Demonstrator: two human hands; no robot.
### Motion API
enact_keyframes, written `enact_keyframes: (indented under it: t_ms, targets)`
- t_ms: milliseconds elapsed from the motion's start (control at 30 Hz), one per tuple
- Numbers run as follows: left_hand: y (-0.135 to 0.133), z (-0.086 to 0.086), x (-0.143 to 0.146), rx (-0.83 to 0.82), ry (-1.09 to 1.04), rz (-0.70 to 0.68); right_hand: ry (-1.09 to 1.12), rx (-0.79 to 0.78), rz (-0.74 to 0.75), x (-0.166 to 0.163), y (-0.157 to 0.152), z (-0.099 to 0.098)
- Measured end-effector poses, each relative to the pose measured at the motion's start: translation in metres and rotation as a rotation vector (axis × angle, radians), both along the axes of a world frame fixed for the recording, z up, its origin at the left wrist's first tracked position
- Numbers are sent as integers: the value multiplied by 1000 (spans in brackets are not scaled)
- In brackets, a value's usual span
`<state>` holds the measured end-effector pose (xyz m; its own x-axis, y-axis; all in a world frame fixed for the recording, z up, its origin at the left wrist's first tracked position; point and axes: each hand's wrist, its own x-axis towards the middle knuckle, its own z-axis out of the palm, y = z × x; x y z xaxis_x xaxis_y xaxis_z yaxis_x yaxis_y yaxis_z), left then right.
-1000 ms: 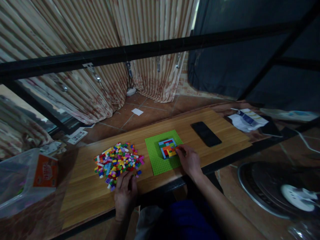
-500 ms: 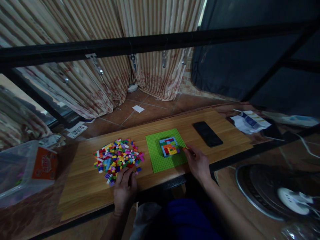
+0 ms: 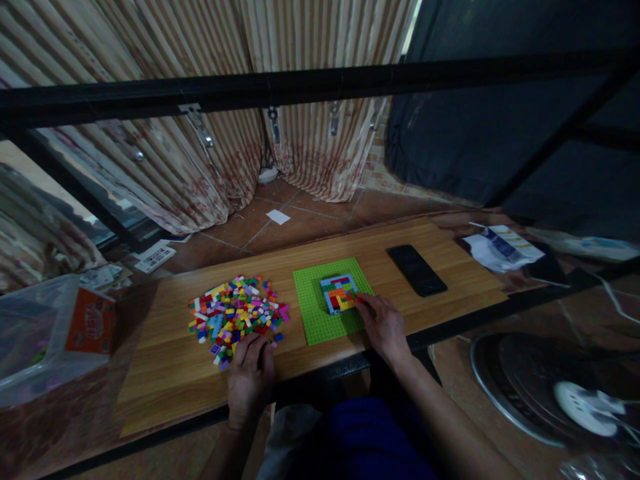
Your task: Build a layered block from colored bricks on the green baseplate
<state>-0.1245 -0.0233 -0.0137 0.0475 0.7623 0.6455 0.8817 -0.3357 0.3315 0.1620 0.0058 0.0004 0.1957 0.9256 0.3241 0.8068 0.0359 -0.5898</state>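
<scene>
A square brick build (image 3: 339, 295) with a light-blue border and a multicoloured top sits on the green baseplate (image 3: 316, 328). At its right side my right hand (image 3: 384, 327) pinches a small orange-red toy brick (image 3: 358, 299), its fingertips over the build's edge and partly hiding that corner. My left hand (image 3: 250, 370) rests at the near edge of a pile of loose toy bricks (image 3: 240, 310), fingers loosely curled down and the thumb apart from them. No brick shows in it, though its fingertips are partly hidden.
A black phone (image 3: 417, 269) lies on the wooden table (image 3: 165, 373), right of the baseplate. A clear plastic bin (image 3: 37, 347) stands to the left. Beyond the right end is a white packet (image 3: 503, 247). A dark metal bar (image 3: 310, 87) crosses in front of the curtains.
My right hand has moved left with the small brick, from the baseplate's right edge to the build. My left hand has stayed by the pile.
</scene>
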Motion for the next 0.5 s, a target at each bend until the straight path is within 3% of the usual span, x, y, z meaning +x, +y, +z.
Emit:
enact_keyframes:
  t_ms: [500]
  targets:
    - [-1, 4, 2, -9, 11, -3, 196, -51, -19, 2, 5, 5]
